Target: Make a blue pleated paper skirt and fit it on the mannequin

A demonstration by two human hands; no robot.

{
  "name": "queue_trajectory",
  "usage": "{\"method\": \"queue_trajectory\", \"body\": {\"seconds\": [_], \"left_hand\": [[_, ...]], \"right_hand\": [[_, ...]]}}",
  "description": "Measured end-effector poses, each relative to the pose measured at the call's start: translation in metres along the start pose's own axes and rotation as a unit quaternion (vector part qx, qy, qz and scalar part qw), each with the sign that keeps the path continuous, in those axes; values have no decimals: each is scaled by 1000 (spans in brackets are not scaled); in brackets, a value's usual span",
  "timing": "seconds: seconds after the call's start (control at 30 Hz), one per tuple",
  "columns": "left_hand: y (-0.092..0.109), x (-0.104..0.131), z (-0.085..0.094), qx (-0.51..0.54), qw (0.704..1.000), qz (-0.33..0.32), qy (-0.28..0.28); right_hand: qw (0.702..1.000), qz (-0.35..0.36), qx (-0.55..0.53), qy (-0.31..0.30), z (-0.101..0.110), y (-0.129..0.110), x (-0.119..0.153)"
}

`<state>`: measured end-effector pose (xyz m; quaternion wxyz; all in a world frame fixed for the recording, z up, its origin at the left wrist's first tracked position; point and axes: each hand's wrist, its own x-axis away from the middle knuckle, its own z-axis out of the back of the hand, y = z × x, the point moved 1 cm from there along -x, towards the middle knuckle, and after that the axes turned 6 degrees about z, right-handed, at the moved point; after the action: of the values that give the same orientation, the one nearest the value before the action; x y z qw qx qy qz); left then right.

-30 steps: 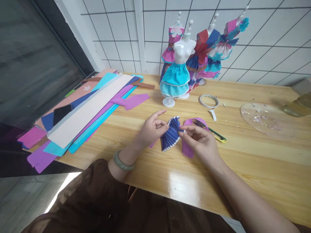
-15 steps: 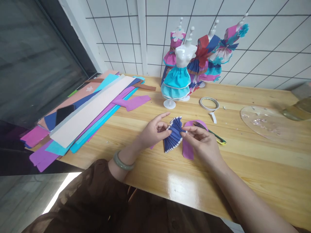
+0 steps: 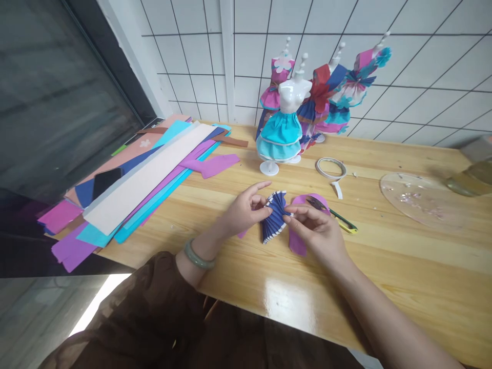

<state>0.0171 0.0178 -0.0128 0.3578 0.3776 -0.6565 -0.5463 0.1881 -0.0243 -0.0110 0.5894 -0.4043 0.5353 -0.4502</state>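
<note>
– where's the pleated blue fan (image 3: 273, 220)?
– over the bench (image 3: 230, 277), between both hands. the left hand (image 3: 248, 210) pinches its broad side between thumb and finger, forefinger stretched out; the right hand's (image 3: 317, 225) fingers pinch the gathered end.
– what might spoil it?
– a slack right pinch, i'd say: the pleats could spring apart.
– any containers?
– a clear dish (image 3: 392, 197) with shiny bits (image 3: 417, 199) in it, and beyond, a glassy jar (image 3: 471, 179); can't tell its contents.
</note>
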Motion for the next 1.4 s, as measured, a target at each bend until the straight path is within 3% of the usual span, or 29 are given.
{"method": "queue_trajectory", "body": {"seconds": [0.17, 0.27, 0.47, 0.67, 0.97, 1.1, 1.23, 1.33, 1.4], "left_hand": [[2, 0, 2, 31, 999, 21, 5], [4, 0, 4, 55, 998, 31, 10], [4, -1, 7, 82, 996, 30, 22], [0, -1, 8, 37, 999, 19, 34], [0, 0, 5, 29, 999, 17, 41], [0, 0, 6, 36, 997, 13, 60], [6, -3, 14, 46, 991, -15, 122], [16, 3, 19, 5, 973, -73, 220], [21, 21, 21, -58, 950, -117, 284]], "right_hand": [[996, 73, 45, -28, 0, -3, 1], [995, 78, 56, -35, 1, -2, 1], [999, 45, 14, -26, 2, 2, 0], [1000, 21, -7, -20, 1, 6, 1], [995, -63, -62, -43, -4, 17, 3], [987, -118, -110, -8, 0, 19, -1], [954, -180, -237, 30, 10, 23, -9], [932, -199, -300, 30, 19, 26, -15], [922, -206, -327, 16, 25, 28, -19]]}}
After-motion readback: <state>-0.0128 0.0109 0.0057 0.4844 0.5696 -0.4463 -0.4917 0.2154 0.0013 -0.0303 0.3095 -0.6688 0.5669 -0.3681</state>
